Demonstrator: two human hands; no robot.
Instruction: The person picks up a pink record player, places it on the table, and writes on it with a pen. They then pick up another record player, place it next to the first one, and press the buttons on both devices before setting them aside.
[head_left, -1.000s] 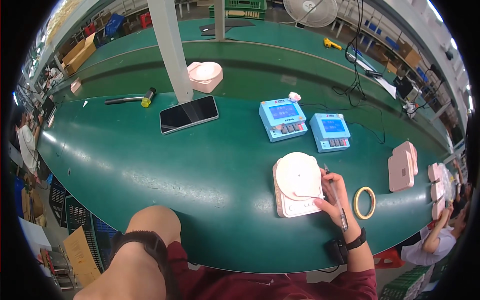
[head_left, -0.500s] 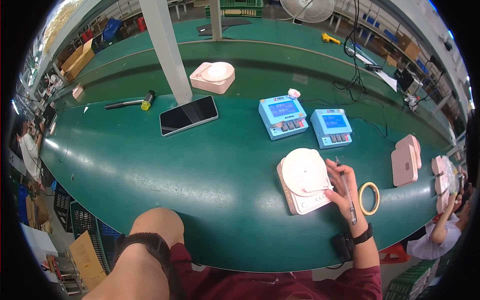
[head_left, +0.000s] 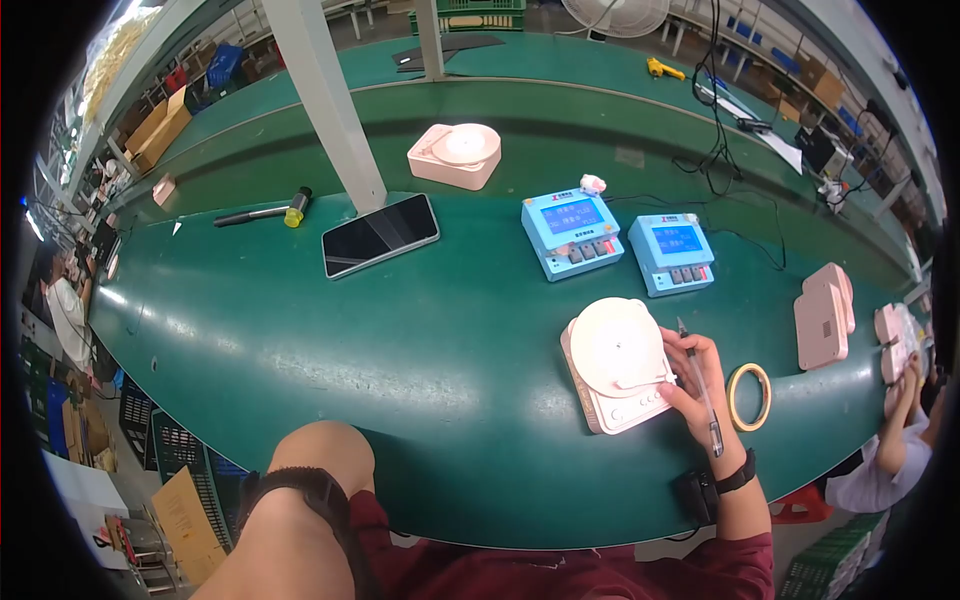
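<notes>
A pale pink toy record player [head_left: 612, 410] lies on the green table, its round white platter upward and its small arm at the right. My right hand [head_left: 695, 380] is against the player's right side, thumb at its lower right edge. A clear-barrelled pen [head_left: 701, 385] with a dark tip is held across the fingers of that hand. My left hand [head_left: 322, 452] shows only as rounded bare skin past a black wrist strap, at the table's near edge; its fingers are hidden. Two light blue boxes with lit screens, the larger one [head_left: 570, 236] and the smaller one [head_left: 672, 257], stand beyond the player.
A tape roll [head_left: 749, 397] lies right of my hand. Further right stands another pink player [head_left: 822, 318]. A phone [head_left: 380, 236] and a hammer [head_left: 265, 212] lie left, near a grey post [head_left: 325, 100]. Behind is a pink player [head_left: 452, 168]. A co-worker's arm [head_left: 895, 425] reaches in at right.
The pink player at the back has shifted right, away from the post. The whole view has shifted slightly. My right hand keeps its hold on the pen beside the near player.
</notes>
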